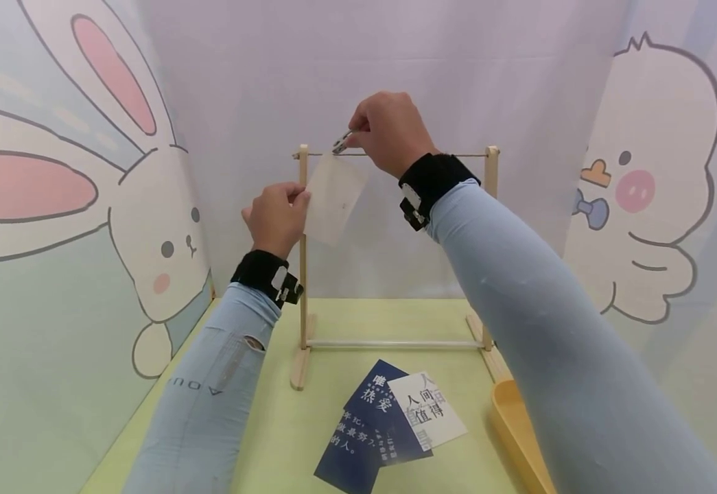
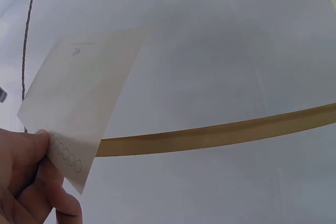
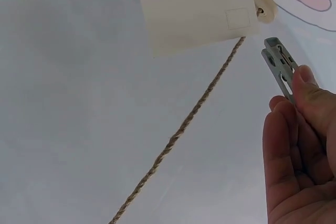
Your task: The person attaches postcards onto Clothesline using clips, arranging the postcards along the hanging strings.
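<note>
My left hand [image 1: 279,216] pinches the left edge of a cream postcard [image 1: 335,206], thumb over the printed row of small circles in the left wrist view. The card hangs tilted, its upper corner at the twisted rope [image 3: 181,129] strung across a wooden frame. Above that corner, my right hand [image 1: 392,130] pinches a grey metal clothespin [image 3: 281,66] between thumb and fingers. In the right wrist view the clothespin's tip stands a little apart from the card, beside its corner.
The wooden frame [image 1: 304,274] stands on the light green table [image 1: 259,412]. Dark blue cards [image 1: 348,446] and a white card with printed characters [image 1: 426,410] lie overlapping in front of it. A yellow tray [image 1: 515,439] sits at the right, partly behind my right sleeve.
</note>
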`<state>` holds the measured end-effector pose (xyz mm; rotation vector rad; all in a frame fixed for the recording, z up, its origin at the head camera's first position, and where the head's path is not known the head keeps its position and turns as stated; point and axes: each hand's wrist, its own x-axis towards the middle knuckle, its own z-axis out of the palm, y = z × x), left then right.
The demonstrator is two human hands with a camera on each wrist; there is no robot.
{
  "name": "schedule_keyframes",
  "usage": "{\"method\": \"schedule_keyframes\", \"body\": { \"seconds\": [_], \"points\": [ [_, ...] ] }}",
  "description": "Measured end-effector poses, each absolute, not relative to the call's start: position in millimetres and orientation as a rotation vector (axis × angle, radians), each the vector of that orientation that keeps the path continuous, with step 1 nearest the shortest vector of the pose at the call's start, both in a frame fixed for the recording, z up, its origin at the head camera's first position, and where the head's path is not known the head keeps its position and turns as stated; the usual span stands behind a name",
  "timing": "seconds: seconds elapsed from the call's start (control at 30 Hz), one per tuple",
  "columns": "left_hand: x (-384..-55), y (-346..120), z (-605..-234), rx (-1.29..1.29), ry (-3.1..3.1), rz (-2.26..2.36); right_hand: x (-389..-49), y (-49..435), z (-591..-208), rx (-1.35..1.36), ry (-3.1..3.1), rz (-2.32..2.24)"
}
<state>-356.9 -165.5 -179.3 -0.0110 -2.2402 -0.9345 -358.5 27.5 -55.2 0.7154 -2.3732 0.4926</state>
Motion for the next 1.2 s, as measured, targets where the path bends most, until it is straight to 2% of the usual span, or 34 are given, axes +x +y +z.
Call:
{"method": "schedule_keyframes", "body": {
  "seconds": [0.9, 1.2],
  "points": [
    [-355, -160, -169, 0.057, -2.241, -0.963, -370, 17, -42, 0.718, -2.437, 0.457],
    [-355, -152, -168, 0.084, -2.246, -1.000, -387, 20, -40, 0.689, -2.469, 0.447]
  ]
}}
